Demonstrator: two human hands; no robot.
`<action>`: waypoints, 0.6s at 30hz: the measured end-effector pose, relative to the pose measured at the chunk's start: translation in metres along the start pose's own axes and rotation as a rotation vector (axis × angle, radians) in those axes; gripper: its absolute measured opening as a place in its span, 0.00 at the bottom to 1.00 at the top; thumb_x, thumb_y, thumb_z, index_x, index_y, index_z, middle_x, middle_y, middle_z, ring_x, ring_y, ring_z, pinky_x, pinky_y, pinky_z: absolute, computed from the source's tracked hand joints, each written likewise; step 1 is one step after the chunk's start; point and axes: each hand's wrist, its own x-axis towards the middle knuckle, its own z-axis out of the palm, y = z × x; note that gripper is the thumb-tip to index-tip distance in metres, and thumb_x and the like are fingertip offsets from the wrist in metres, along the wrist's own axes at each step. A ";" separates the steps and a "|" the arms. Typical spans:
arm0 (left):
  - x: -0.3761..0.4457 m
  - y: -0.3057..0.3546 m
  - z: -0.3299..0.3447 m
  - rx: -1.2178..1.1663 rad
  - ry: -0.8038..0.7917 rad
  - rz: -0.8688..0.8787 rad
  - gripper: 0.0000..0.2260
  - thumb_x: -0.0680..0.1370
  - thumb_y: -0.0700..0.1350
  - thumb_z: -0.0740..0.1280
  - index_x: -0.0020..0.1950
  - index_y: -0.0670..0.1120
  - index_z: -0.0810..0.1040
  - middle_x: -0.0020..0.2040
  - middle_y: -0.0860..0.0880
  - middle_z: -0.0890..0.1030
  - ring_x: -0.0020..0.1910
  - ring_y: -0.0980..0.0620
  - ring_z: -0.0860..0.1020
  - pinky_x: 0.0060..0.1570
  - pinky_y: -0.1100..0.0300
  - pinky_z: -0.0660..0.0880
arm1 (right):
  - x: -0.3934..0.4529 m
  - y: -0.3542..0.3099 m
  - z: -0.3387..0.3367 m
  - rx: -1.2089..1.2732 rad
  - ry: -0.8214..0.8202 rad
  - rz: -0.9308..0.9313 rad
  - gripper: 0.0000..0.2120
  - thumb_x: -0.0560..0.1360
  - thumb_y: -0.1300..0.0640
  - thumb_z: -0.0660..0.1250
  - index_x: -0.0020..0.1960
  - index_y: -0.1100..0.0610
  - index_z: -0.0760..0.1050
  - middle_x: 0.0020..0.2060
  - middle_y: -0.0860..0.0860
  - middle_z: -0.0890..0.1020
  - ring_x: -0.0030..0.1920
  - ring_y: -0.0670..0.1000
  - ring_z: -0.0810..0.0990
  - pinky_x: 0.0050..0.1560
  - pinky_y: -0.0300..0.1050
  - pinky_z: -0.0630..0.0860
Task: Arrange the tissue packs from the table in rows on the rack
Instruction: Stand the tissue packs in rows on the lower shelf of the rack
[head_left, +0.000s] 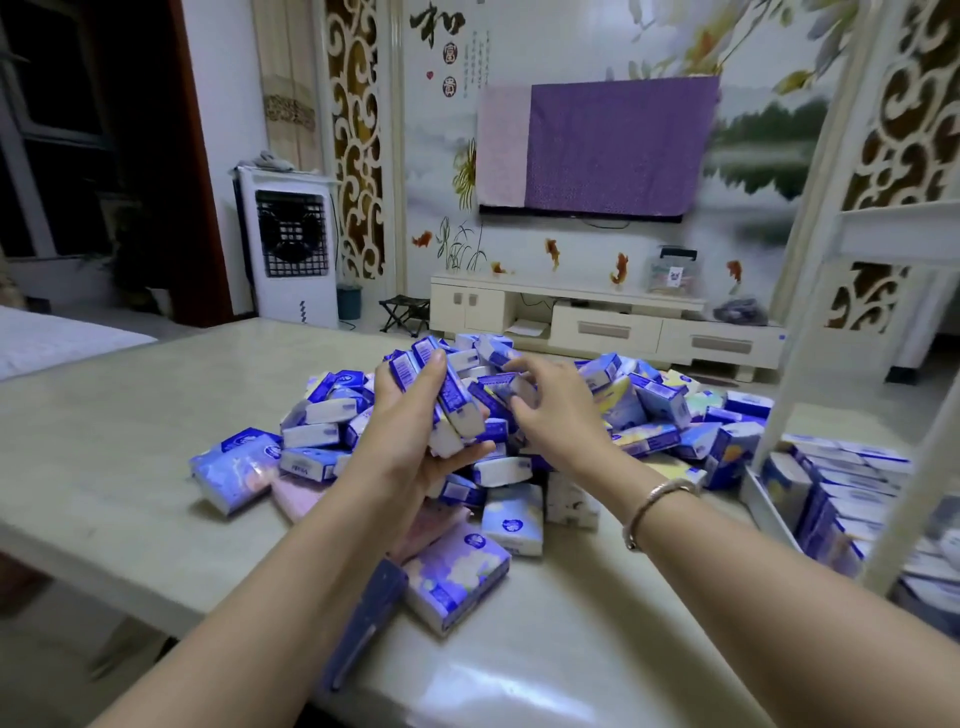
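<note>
A big heap of blue and white tissue packs lies in the middle of the pale table. My left hand is raised over the heap and clutches a bundle of several packs standing on end. My right hand sits just to its right, fingers curled around one small pack on top of the heap. The white rack stands at the right edge, with packs lined up in rows on its low shelf.
A few larger packs and a dark blue flat pack lie near the table's front edge. A wide pack rests at the heap's left. Behind the table are a TV cabinet and a white air cooler.
</note>
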 end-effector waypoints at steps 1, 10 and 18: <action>-0.002 0.000 0.002 -0.001 -0.003 -0.005 0.08 0.80 0.53 0.62 0.55 0.52 0.69 0.47 0.45 0.80 0.43 0.45 0.82 0.43 0.47 0.82 | -0.004 -0.003 -0.007 0.015 0.056 0.024 0.16 0.74 0.58 0.64 0.61 0.52 0.76 0.52 0.53 0.81 0.60 0.53 0.73 0.59 0.50 0.71; -0.027 -0.003 0.061 0.038 -0.108 -0.006 0.17 0.80 0.52 0.61 0.66 0.51 0.62 0.55 0.45 0.81 0.45 0.45 0.83 0.54 0.42 0.78 | -0.074 -0.047 -0.100 0.591 0.302 0.045 0.12 0.72 0.64 0.69 0.47 0.48 0.75 0.44 0.44 0.82 0.45 0.42 0.81 0.45 0.36 0.77; -0.068 0.010 0.117 -0.113 -0.327 0.115 0.14 0.83 0.44 0.49 0.62 0.45 0.70 0.53 0.43 0.82 0.52 0.44 0.81 0.59 0.45 0.74 | -0.108 -0.059 -0.176 0.651 0.112 0.111 0.22 0.71 0.52 0.73 0.62 0.51 0.70 0.56 0.45 0.79 0.55 0.41 0.79 0.50 0.33 0.77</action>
